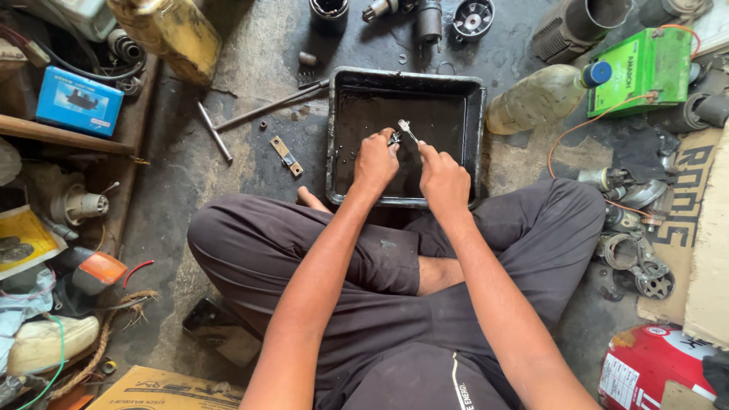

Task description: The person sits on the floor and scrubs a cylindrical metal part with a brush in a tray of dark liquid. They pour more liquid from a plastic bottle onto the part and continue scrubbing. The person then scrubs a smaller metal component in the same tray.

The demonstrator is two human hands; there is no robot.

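I sit cross-legged on a stained floor, both arms reaching over a black metal tray (338, 83) filled with dark oily liquid. My left hand (376, 162) is closed around a small dark metal part (393, 139) held just above the liquid. My right hand (443, 176) grips a thin shiny metal tool (406, 129) whose tip points up and to the left, close beside the part. The two hands are almost touching over the middle of the tray.
A plastic bottle of yellowish liquid (541, 97) and a green battery box (642, 70) lie right of the tray. Metal rods (266, 110) and a small bracket (285, 155) lie left. A blue box (78, 100), motor parts and clutter crowd both sides.
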